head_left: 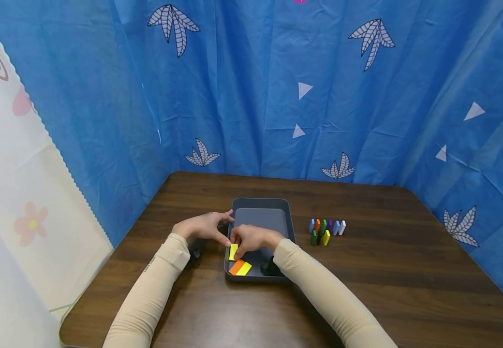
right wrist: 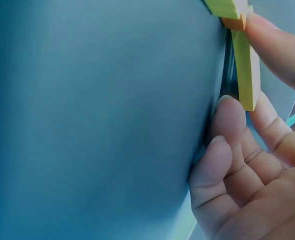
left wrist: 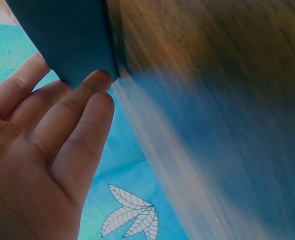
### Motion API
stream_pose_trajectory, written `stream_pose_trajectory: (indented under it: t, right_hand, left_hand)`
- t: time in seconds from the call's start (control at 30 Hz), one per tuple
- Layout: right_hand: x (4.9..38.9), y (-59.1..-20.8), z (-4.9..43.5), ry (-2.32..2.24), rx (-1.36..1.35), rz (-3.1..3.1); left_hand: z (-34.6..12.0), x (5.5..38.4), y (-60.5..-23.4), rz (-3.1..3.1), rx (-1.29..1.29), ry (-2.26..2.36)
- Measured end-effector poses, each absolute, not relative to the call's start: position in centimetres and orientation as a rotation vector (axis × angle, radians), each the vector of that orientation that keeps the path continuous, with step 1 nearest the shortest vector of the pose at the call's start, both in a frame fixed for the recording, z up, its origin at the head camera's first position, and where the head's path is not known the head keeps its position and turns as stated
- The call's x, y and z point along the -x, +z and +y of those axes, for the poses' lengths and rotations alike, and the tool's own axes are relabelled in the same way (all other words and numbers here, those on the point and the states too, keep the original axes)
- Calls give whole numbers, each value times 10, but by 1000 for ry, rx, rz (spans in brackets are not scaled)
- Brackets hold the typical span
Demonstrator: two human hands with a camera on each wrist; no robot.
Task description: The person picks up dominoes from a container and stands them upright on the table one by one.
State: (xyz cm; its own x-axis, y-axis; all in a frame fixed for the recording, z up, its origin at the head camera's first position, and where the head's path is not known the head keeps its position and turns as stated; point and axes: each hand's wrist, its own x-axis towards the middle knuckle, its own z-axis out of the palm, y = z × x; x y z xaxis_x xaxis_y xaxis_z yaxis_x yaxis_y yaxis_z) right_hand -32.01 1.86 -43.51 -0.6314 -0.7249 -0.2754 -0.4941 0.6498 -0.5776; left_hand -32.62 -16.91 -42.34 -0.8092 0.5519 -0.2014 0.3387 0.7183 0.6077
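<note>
Inside the left edge of a dark grey tray, my right hand pinches a yellow domino between thumb and fingers. The right wrist view shows the domino lengthwise, with the thumb at one end and fingertips at the other, close to the tray wall. An orange domino and a second yellow domino lie side by side in the tray's near left corner. My left hand is at the tray's left rim, fingers extended along its outside, its thumb close to the pinched domino.
Right of the tray, several dominoes stand upright in two rows, among them an orange domino, a white domino and a yellow domino. All rest on a dark wooden table. A blue curtain hangs behind it.
</note>
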Motion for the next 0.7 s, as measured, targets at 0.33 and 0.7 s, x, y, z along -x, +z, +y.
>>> stream_pose_trajectory:
  t: [0.33,0.7]
  right_hand:
    - [325,-434,25,-807,995,2228]
    - [327,-434,25,-903,959,2129]
  left_hand:
    - [-168,327,-422,2552,-679,793]
    - [-169,328,-422,2562,-714,766]
